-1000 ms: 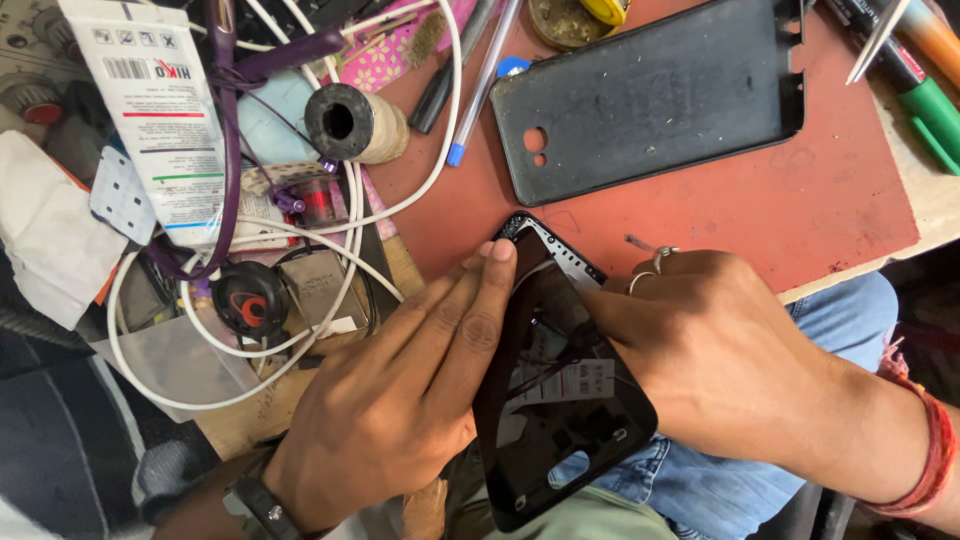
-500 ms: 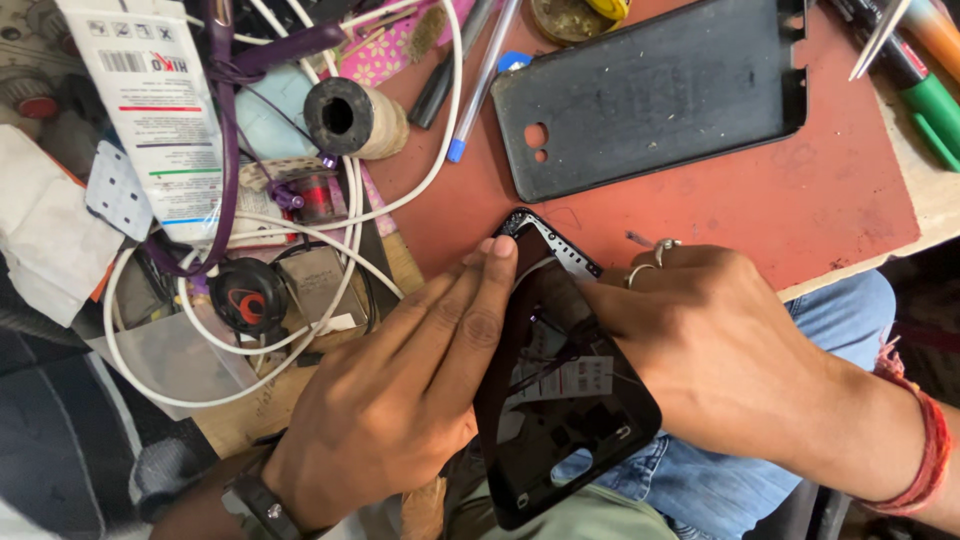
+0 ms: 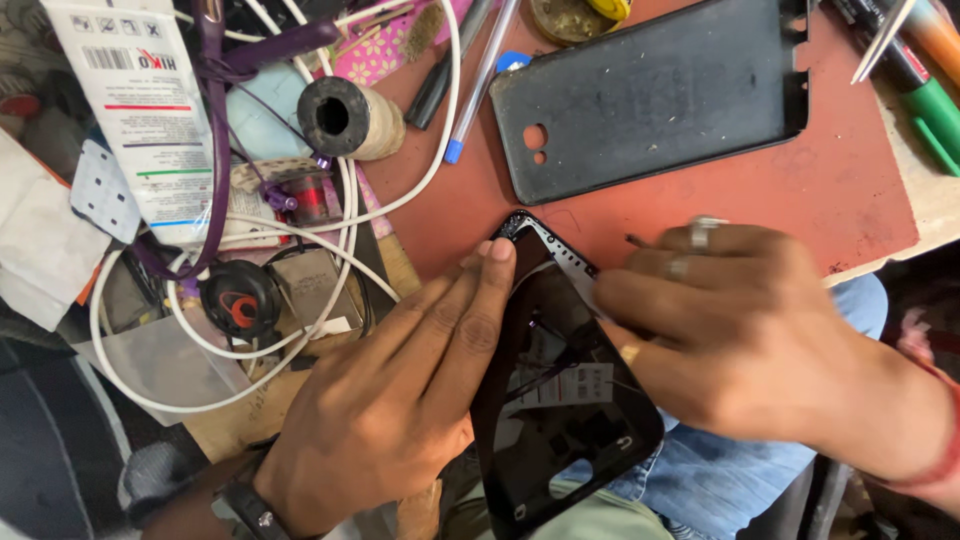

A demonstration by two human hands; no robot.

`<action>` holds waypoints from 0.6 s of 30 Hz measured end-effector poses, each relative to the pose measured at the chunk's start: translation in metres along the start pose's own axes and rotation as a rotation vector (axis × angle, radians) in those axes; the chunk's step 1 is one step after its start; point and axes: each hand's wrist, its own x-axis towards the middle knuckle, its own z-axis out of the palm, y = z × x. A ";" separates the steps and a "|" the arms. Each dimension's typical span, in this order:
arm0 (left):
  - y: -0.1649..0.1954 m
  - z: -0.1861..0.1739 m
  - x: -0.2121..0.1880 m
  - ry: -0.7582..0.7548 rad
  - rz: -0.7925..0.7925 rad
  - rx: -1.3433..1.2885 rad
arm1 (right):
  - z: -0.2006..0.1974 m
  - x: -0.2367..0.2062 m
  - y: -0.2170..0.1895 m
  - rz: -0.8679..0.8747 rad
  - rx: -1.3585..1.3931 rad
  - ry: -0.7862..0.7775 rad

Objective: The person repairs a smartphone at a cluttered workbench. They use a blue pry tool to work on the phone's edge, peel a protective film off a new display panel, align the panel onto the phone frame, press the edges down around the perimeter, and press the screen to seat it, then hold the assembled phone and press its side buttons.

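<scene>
A black phone (image 3: 560,400) with its back removed lies tilted over the edge of the red mat (image 3: 800,190) and my lap. My left hand (image 3: 400,410) grips its left edge, fingers stretched along the frame up to the top corner. My right hand (image 3: 740,330), with rings on two fingers, presses on the phone's upper right side; its fingertips are blurred and whether it holds a thin tool I cannot tell. The phone's black back cover (image 3: 650,95) lies apart on the mat, further from me.
To the left lie a thread spool (image 3: 350,118), a white cable (image 3: 250,330), a purple cable, a printed white packet (image 3: 140,120) and a round black part (image 3: 240,300). Pens (image 3: 480,75) sit at the mat's top; green markers (image 3: 930,110) at the right edge.
My right hand has shifted slightly right and up along the phone's upper edge and is blurred by motion. My left hand and the phone stay put.
</scene>
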 end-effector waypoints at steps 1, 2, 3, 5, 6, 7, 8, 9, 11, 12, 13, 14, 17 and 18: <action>0.000 0.000 0.000 0.000 -0.006 0.002 | -0.006 -0.003 -0.003 0.017 -0.034 -0.013; 0.000 0.000 0.000 -0.002 -0.012 0.005 | -0.009 -0.006 -0.008 0.034 -0.065 -0.025; 0.000 -0.001 0.000 -0.006 -0.011 -0.001 | -0.008 -0.008 -0.013 0.052 -0.103 -0.056; -0.001 -0.001 0.000 -0.006 0.001 -0.009 | -0.006 -0.013 -0.026 0.088 -0.189 -0.117; -0.001 -0.001 0.000 -0.001 0.000 -0.001 | -0.003 -0.016 -0.032 0.145 -0.204 -0.142; 0.000 -0.001 0.001 0.004 -0.003 0.006 | 0.002 -0.017 -0.036 0.202 -0.217 -0.167; 0.000 -0.001 0.001 0.008 -0.009 0.015 | 0.006 -0.018 -0.039 0.255 -0.229 -0.192; 0.000 -0.001 0.001 0.010 -0.009 0.016 | 0.008 -0.018 -0.042 0.308 -0.198 -0.189; 0.000 -0.001 0.001 0.010 -0.008 0.017 | 0.011 -0.019 -0.044 0.416 -0.133 -0.183; 0.000 -0.001 0.002 0.009 -0.010 0.008 | 0.011 -0.018 -0.043 0.374 -0.141 -0.174; -0.001 -0.001 0.002 0.008 -0.013 -0.002 | 0.010 -0.018 -0.042 0.334 -0.148 -0.166; -0.001 -0.001 0.002 0.006 -0.013 -0.011 | 0.010 -0.017 -0.041 0.295 -0.156 -0.156; -0.002 -0.001 0.001 -0.001 -0.008 -0.015 | 0.011 -0.014 -0.039 0.320 -0.129 -0.163; -0.002 -0.001 0.001 0.002 -0.010 -0.013 | 0.011 -0.013 -0.039 0.329 -0.127 -0.162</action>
